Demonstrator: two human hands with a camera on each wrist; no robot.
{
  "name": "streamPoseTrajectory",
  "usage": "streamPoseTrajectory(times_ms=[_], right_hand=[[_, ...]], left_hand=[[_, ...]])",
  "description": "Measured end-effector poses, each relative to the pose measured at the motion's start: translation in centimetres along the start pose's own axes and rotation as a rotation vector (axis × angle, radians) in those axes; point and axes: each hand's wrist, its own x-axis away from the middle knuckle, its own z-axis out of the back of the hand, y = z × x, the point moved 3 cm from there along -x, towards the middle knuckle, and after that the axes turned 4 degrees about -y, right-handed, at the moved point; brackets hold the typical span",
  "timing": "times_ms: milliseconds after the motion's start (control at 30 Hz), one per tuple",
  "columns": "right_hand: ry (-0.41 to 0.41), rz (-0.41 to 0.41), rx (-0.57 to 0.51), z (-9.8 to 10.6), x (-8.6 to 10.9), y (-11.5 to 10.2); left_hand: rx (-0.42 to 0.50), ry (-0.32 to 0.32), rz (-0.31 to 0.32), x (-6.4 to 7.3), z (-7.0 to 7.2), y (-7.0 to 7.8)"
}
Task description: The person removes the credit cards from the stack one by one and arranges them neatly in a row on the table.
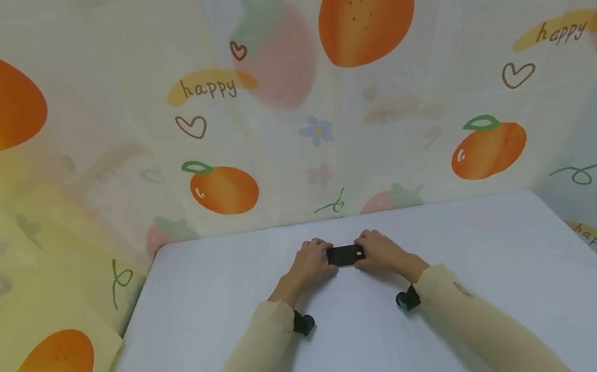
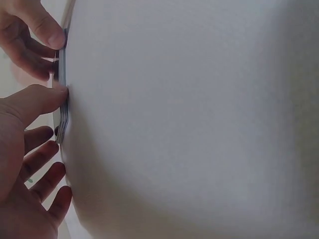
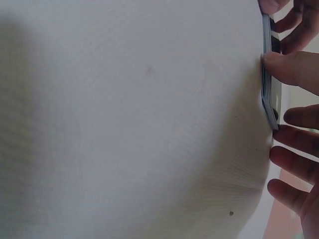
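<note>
Your cream left sleeve (image 1: 246, 369) and right sleeve (image 1: 490, 325) are closest to the camera, on the near side of the dark-topped stack (image 1: 344, 256), angling in toward it; a small black left wrist device (image 1: 304, 323) and right wrist device (image 1: 408, 298) sit at the cuffs, same side of the stack. Stack is thin layers, dark face up, pale patch by its right end, set on the white counter (image 1: 356, 354); can't tell if its underside is fully down. Key relation: its long axis runs left-right, square across, with your left hand (image 1: 311, 261) at its left short end and your right hand (image 1: 382, 249) at its right. Neither is nearer, both touch it. Left hand: grasping, thumb on the stack's near layered edge, outer fingers spread past its left end. Right hand: grasping too, mirrored. My read: any move hinges on you working both ends evenly, since such slim layers could slip out of line. Fruit-print backdrop (image 1: 280, 149) stands beyond the stack
</note>
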Motion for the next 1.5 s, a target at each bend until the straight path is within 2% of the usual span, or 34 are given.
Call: streamPoseTrajectory(times_ms=[167,567,767,1100,1500], right_hand=[[-0.015,0.016,-0.007,0.22,-0.07,0.09],[-0.031,-0.019,-0.084,0.18,-0.38,0.49],[-0.025,-0.006,-0.089,0.08,-0.49,0.67],[-0.034,0.041,-0.105,0.96,0.03,0.23],[-0.018,0.006,-0.138,0.40,-0.18,0.81]], left_hand=[[-0.016,-0.026,-0.013,-0.15,0.00,0.07],[0.020,-0.058,0.027,-0.66,-0.06,-0.11],[0.009,-0.061,0.037,-0.76,-0.05,-0.16],[0.039,-0.065,0.054,-0.77,0.00,-0.21],[0.084,-0.045,0.021,-0.70,-0.25,-0.31]])
